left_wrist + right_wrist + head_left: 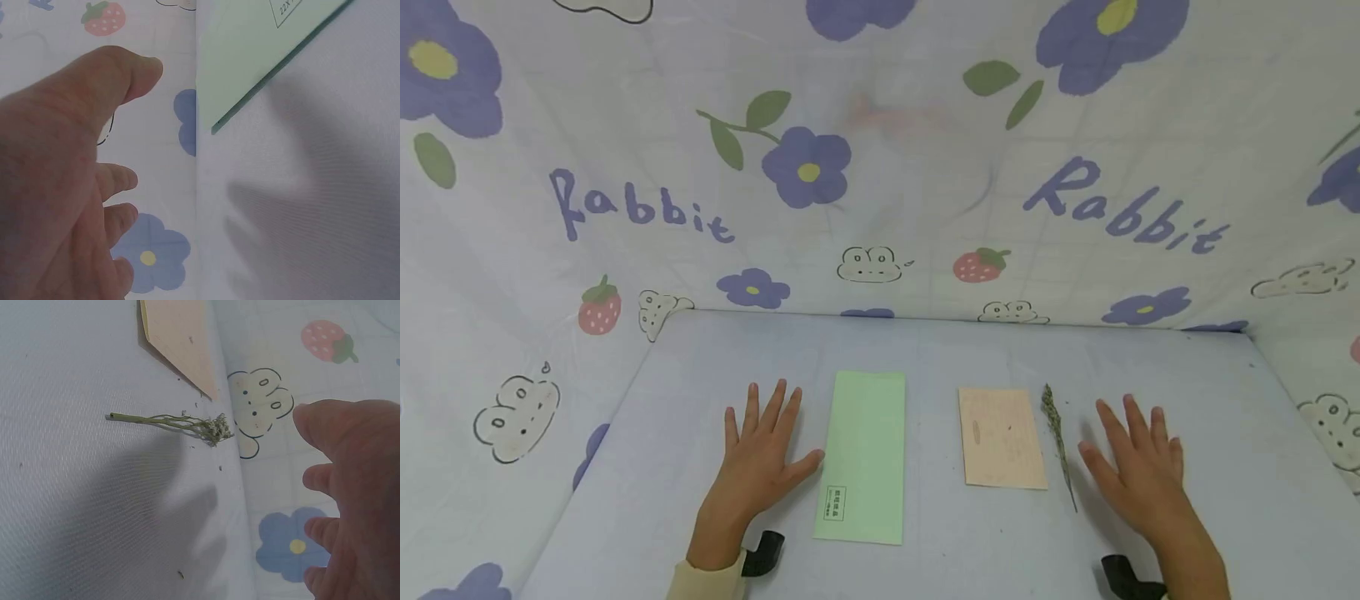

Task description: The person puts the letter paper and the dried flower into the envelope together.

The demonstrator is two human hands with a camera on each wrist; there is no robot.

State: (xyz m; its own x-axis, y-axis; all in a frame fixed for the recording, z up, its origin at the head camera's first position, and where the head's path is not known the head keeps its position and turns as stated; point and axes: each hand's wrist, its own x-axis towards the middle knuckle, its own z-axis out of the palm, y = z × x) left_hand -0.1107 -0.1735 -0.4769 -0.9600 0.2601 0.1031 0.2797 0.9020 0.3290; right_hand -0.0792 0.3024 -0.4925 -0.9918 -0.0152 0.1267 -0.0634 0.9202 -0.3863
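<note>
Beside the right hand (1148, 482), fingers spread and empty as on the left hand (758, 468), the dried sprig (1055, 419) looks brittle and could crumble if pinched hard.

"Rabbit" is printed twice on the cloth (917, 200) above the worktop's (940, 525) far edge; "22X" is shown on the green pad (867, 450).

Holds the left hand (754, 471) just left of the pale green paper (867, 450), back uppermost, fingers straight and fanned, thumb stretched sideways toward that paper. Holds the right hand (1141, 483) well to the paper's right, likewise back uppermost, fingers extended and parted, thumb angled toward it. Slants the left wrist (718, 533) and right wrist (1191, 546) inward, toward the paper's far end.
</note>
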